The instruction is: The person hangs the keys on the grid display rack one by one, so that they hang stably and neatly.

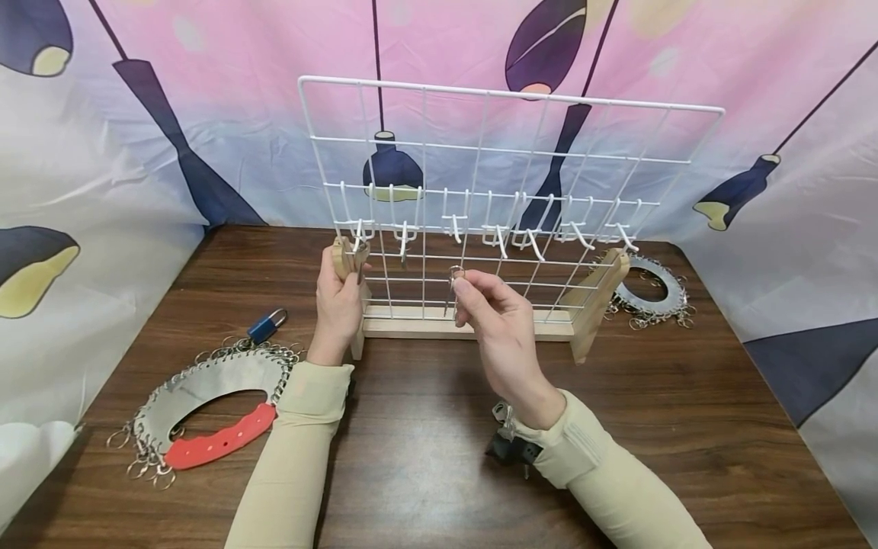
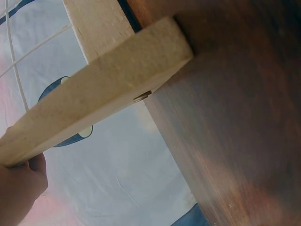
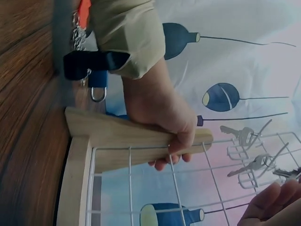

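My left hand [image 1: 339, 301] grips the wooden side post [image 2: 117, 80] of a white wire-grid rack [image 1: 511, 156]; in the right wrist view its fingers wrap round the post's upper end. My right hand [image 1: 504, 328] is in front of the grid, below the third hook [image 1: 454, 227] from the left. Between thumb and fingertips it pinches a silver key [image 1: 449, 296] with a ring at its top. Two other keys hang from the leftmost hooks, one key [image 3: 240, 134] at the rack's end and another key [image 3: 254, 163] beside it.
A metal ring plate [image 1: 209, 374] with a red handle [image 1: 222, 438] and many small rings lies on the left. A blue padlock [image 1: 266, 326] is just behind it. Another ring plate [image 1: 648, 286] sits behind the rack's right post [image 1: 599, 305]. Patterned cloth [image 1: 226, 152] surrounds the table.
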Action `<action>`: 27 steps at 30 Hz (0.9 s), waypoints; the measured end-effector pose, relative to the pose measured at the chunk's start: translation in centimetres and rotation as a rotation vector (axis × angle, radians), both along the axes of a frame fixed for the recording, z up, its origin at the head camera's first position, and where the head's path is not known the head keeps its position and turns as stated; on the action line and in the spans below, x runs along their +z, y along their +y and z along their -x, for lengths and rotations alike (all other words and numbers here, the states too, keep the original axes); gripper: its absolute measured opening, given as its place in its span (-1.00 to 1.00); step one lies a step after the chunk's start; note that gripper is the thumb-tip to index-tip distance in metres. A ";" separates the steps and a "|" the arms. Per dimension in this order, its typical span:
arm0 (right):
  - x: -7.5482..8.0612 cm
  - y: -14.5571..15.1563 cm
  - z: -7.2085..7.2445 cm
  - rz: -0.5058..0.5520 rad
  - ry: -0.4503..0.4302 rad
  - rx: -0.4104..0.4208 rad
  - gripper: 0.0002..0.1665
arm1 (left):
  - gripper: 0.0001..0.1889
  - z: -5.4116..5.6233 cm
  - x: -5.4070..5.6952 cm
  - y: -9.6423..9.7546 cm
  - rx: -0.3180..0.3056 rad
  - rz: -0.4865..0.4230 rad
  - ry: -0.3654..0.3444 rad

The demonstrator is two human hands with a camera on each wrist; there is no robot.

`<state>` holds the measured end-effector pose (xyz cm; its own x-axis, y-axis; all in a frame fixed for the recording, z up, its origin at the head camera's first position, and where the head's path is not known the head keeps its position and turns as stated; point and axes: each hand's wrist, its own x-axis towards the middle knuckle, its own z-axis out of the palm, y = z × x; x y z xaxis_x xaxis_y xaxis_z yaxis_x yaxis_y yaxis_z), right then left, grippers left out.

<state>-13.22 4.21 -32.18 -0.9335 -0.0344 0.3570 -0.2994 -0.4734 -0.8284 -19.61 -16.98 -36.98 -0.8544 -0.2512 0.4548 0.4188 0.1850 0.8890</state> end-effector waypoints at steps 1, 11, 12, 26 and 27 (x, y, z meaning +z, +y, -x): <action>0.1 -0.1 0.0 0.027 -0.008 0.009 -0.72 | -0.62 0.0 0.0 0.0 -0.002 0.002 0.001; 1.0 -1.0 0.3 0.154 -0.003 0.042 -0.74 | -0.64 0.1 -0.1 0.0 0.009 0.002 0.006; 1.0 -1.1 0.4 0.158 0.000 0.040 -0.74 | -0.64 0.1 -0.2 -0.1 0.005 0.000 0.011; 1.3 -1.3 0.9 0.196 -0.017 0.017 -0.72 | -0.62 -1.5 2.0 0.6 -0.011 0.017 -0.038; 1.3 -1.3 1.0 0.194 -0.021 0.014 -0.71 | -0.63 -1.8 2.4 0.7 -0.012 0.020 -0.039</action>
<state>-14.18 2.94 -30.83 -0.9406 0.0202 0.3389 -0.2756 -0.6285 -0.7274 -17.83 -16.23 -34.62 -0.8743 -0.2322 0.4263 0.3865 0.1982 0.9007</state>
